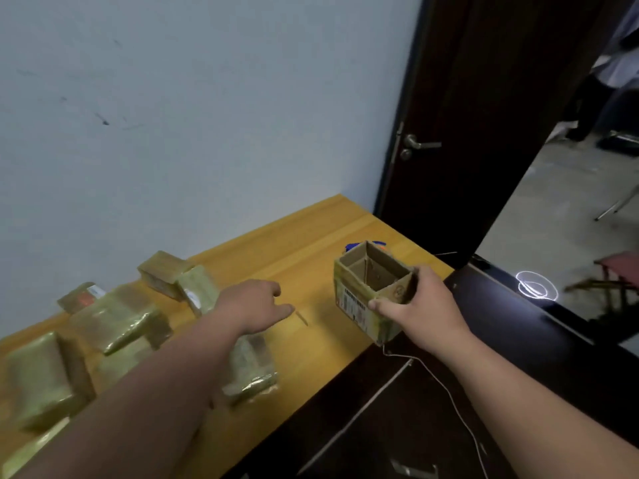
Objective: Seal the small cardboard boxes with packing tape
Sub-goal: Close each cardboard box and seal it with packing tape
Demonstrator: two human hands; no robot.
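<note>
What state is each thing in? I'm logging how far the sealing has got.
Open box: unsealed, flaps up, gripped.
Right hand: gripping the open box.
Left hand: empty, fingers relaxed.
Taped boxes: sealed, lying on the table.
Door: open.

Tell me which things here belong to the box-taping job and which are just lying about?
Part of the job:
- open cardboard box, held by the right hand
- taped boxes on the table
- left hand, reaching out

Lying about:
- white cable
- dark door
- red stool
</note>
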